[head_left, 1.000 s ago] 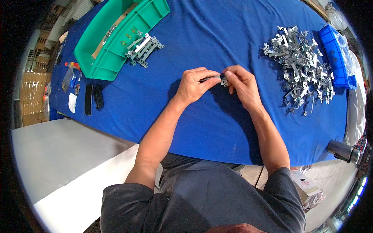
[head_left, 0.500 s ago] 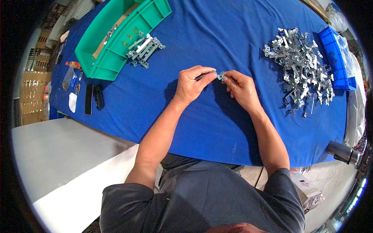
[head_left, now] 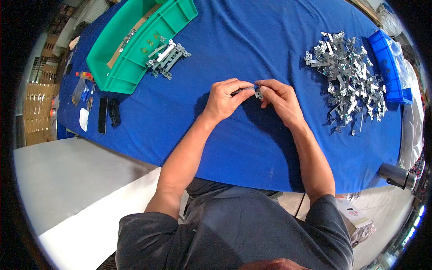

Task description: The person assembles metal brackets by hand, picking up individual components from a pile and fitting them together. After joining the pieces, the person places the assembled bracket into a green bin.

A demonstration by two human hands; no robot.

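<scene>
Over the middle of the blue cloth [head_left: 225, 153], my left hand [head_left: 226, 98] and my right hand [head_left: 281, 101] meet around a small metal bracket [head_left: 258, 94]. My left hand pinches its left part between thumb and fingers. From the other side, my right thumb and fingers close on its right end. Most of the bracket is hidden by my fingers; only a silvery end with holes shows. To the left, several similar metal brackets [head_left: 169, 58] lie in a neat group. A large loose heap of brackets [head_left: 344, 78] is on the right.
A green bin [head_left: 128, 74] stands at the upper left, with small brass-coloured pieces [head_left: 150, 42] beside the bracket group. A blue tray [head_left: 391, 67] borders the heap. A phone [head_left: 103, 115] and a black object [head_left: 115, 112] lie left; a dark cylinder [head_left: 397, 176] is at the right edge.
My right fingers have shifted left and upward over the bracket, covering more of it. My left hand has moved slightly right. Both hands keep their grip.
</scene>
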